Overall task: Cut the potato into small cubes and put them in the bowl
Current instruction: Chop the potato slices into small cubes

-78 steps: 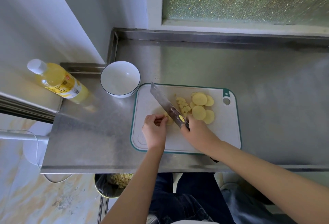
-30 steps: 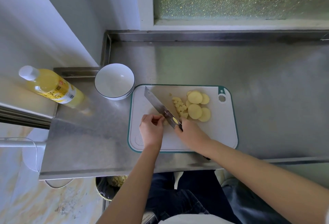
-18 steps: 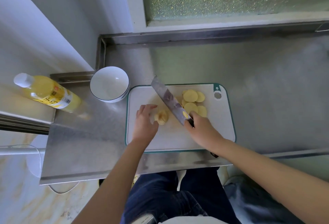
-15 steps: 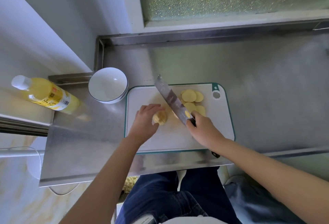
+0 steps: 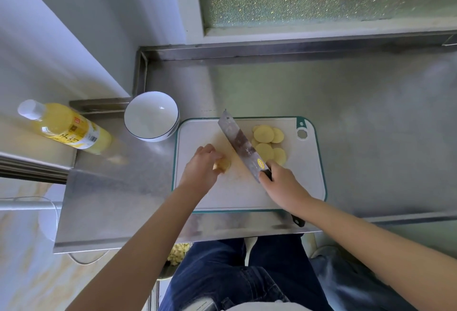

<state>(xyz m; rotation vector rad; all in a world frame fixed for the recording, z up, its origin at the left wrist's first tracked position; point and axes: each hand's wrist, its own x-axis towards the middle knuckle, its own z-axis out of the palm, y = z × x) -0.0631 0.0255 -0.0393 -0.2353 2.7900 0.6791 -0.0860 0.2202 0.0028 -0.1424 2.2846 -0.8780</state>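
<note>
left hand [image 5: 201, 167] grips potato pieces [image 5: 223, 164]; right hand [image 5: 282, 183] holds knife [image 5: 241, 142]

The board [image 5: 304, 187] lies on the counter [image 5: 371, 113], near its front edge. The bowl [image 5: 150, 115] stands just off the board's far left corner, with the bottle [image 5: 66, 127] further left, at the counter's edge. The knife [image 5: 241, 142] slants across the board: slices [image 5: 265, 141] to its right, a potato piece [image 5: 223, 164] to its left, under the left hand [image 5: 201, 167]. The right hand [image 5: 282, 182] is at the knife's near end.
</note>
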